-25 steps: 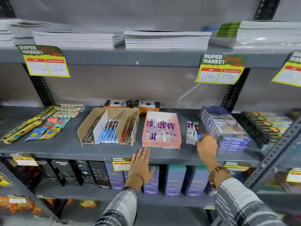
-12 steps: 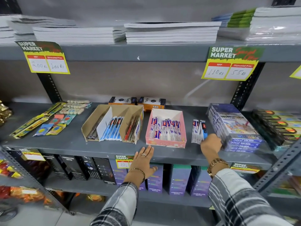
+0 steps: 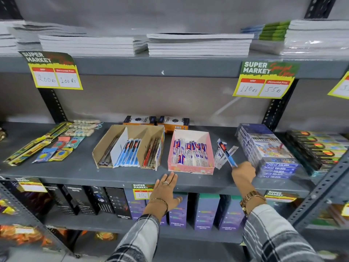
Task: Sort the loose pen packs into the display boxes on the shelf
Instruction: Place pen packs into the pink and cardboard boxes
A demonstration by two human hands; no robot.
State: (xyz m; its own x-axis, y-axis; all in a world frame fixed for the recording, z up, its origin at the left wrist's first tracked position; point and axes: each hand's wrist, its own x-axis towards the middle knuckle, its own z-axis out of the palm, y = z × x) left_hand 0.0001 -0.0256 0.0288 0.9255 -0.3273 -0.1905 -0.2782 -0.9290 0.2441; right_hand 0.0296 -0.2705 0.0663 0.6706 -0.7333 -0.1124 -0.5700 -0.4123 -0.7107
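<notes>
Honestly, my right hand (image 3: 243,172) pinches one blue pen pack (image 3: 230,157) by its tip beside the pink display box (image 3: 190,168), left hand (image 3: 166,193) spread flat, so I fear it may slip free.

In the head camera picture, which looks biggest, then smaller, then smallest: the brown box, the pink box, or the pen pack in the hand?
1. brown box
2. pink box
3. pen pack, held in the right hand
</notes>
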